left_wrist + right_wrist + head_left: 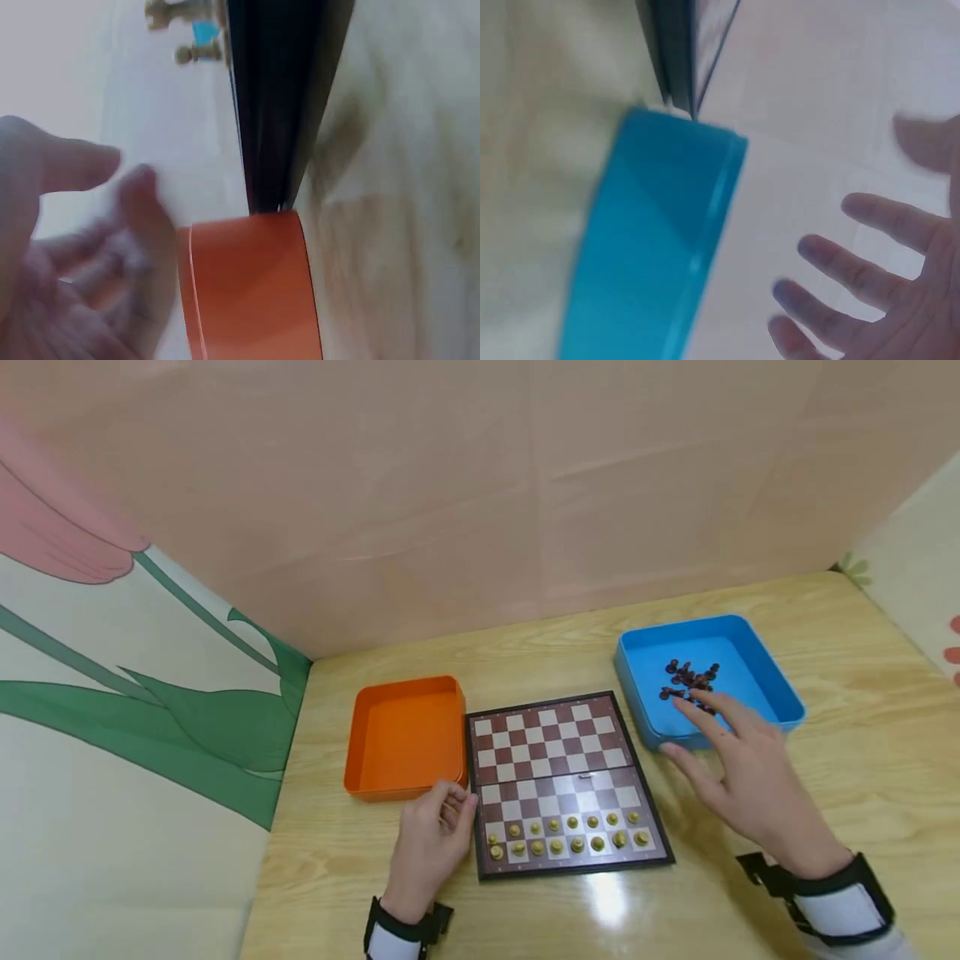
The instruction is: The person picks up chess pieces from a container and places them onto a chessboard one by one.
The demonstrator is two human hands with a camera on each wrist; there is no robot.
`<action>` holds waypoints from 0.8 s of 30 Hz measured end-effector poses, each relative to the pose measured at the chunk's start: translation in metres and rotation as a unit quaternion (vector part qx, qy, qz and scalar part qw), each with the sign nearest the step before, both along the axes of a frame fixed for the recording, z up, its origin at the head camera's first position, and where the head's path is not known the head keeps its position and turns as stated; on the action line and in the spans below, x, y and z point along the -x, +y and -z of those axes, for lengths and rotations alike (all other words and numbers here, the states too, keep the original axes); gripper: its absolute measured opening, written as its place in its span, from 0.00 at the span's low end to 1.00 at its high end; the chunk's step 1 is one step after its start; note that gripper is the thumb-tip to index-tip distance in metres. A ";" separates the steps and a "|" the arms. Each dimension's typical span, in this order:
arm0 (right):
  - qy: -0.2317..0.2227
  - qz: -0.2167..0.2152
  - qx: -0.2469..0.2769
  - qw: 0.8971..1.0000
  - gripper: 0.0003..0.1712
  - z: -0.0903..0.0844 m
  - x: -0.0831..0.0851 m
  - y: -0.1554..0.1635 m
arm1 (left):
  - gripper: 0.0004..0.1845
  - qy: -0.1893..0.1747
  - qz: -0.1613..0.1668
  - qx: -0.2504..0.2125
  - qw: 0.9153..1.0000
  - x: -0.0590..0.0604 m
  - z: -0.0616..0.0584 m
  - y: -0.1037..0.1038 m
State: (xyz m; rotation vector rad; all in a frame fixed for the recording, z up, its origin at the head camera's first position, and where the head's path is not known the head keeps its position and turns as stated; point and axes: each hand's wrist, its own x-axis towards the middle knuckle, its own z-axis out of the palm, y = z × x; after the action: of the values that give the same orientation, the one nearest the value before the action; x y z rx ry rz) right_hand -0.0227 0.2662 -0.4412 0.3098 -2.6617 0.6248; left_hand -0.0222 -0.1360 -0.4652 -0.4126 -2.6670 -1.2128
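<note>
**Two hands beside a folding chessboard, between an orange tray and a blue tray**

The pale wooden tabletop (825, 793) carries everything shown, with pink wall panels behind it and a leaf-patterned panel at the left. At its centre lies the flat, dark-framed folding chessboard with brown and white squares (558, 743). Just beside the board's left edge stands the square orange plastic tray (405, 735), whose outer wall also appears in the left wrist view (247, 285). Near the board's far right corner stands the square blue plastic tray (750, 668), seen from outside in the right wrist view (660, 240).

The right hand (738, 760) hovers over the near rim of the blue tray with its fingers (855, 270) spread apart and straight, gripping nothing. The left hand (435, 839) rests on the table at the board's near left corner, just in front of the orange tray; its fingers are loosely curled, and no object is visible between them.

The cluster of small dark brown chess pieces (686, 681) lies inside the blue tray, just beyond the right fingertips. The small cream-yellow chess pieces (570, 835) stand upright in two rows on the board's two nearest ranks.
</note>
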 end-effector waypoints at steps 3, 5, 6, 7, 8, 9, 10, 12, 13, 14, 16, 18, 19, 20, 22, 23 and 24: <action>0.009 -0.020 -0.011 1.000 0.34 -0.013 0.017 0.013 | 0.04 -0.085 0.002 0.001 0.996 -0.005 0.004 0.000; 0.003 -0.028 -0.030 0.999 0.31 -0.017 0.028 0.023 | 0.04 -0.109 -0.006 0.010 0.994 -0.006 0.006 0.000; 0.001 -0.029 -0.039 0.999 0.29 -0.017 0.034 0.028 | 0.05 -0.116 -0.009 0.011 0.993 -0.006 0.008 0.000; 0.001 -0.031 -0.046 0.998 0.28 -0.017 0.040 0.033 | 0.06 -0.120 -0.011 0.013 0.993 -0.005 0.009 0.001; 0.002 -0.031 -0.055 0.998 0.26 -0.016 0.046 0.039 | 0.07 -0.123 -0.009 0.011 0.992 -0.005 0.011 0.001; 0.004 -0.033 -0.062 0.998 0.26 -0.015 0.052 0.045 | 0.08 -0.129 -0.005 0.005 0.992 -0.003 0.012 0.002; 0.005 -0.035 -0.067 0.997 0.25 -0.013 0.059 0.050 | 0.09 -0.136 -0.001 0.000 0.991 -0.002 0.014 0.002; -0.002 -0.035 -0.077 0.996 0.22 -0.008 0.070 0.060 | 0.09 -0.150 0.007 -0.014 0.988 0.000 0.017 0.003; -0.010 -0.035 -0.082 0.996 0.21 -0.006 0.076 0.064 | 0.10 -0.155 0.008 -0.020 0.988 0.001 0.019 0.003; -0.025 -0.032 -0.085 0.996 0.20 -0.004 0.082 0.068 | 0.10 -0.159 0.009 -0.027 0.987 0.003 0.020 0.003; -0.062 -0.028 -0.085 0.994 0.16 -0.001 0.091 0.074 | 0.11 -0.167 0.009 -0.041 0.985 0.004 0.022 0.003; -0.101 -0.019 -0.084 0.991 0.12 0.001 0.099 0.078 | 0.12 -0.176 0.006 -0.058 0.983 0.005 0.023 0.003; -0.118 -0.018 -0.082 0.989 0.11 0.002 0.102 0.079 | 0.12 -0.179 0.004 -0.064 0.982 0.005 0.023 0.003; -0.132 -0.016 -0.081 0.988 0.10 0.003 0.104 0.079 | 0.12 -0.183 0.003 -0.072 0.980 0.005 0.022 0.003; -0.146 -0.016 -0.081 0.986 0.08 0.005 0.106 0.079 | 0.12 -0.190 -0.002 -0.087 0.978 0.003 0.022 0.002; -0.149 -0.017 -0.082 0.985 0.08 0.006 0.107 0.078 | 0.12 -0.192 -0.006 -0.090 0.977 0.003 0.022 0.002; -0.151 -0.018 -0.081 0.985 0.07 0.008 0.107 0.078 | 0.12 -0.192 -0.008 -0.094 0.977 0.002 0.022 0.002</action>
State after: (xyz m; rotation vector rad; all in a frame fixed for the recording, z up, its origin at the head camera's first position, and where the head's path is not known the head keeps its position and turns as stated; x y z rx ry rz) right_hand -0.1297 0.3439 -0.4488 0.3313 -3.0129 0.5003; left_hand -0.0238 -0.1345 -0.4875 -0.1355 -2.8133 -1.6707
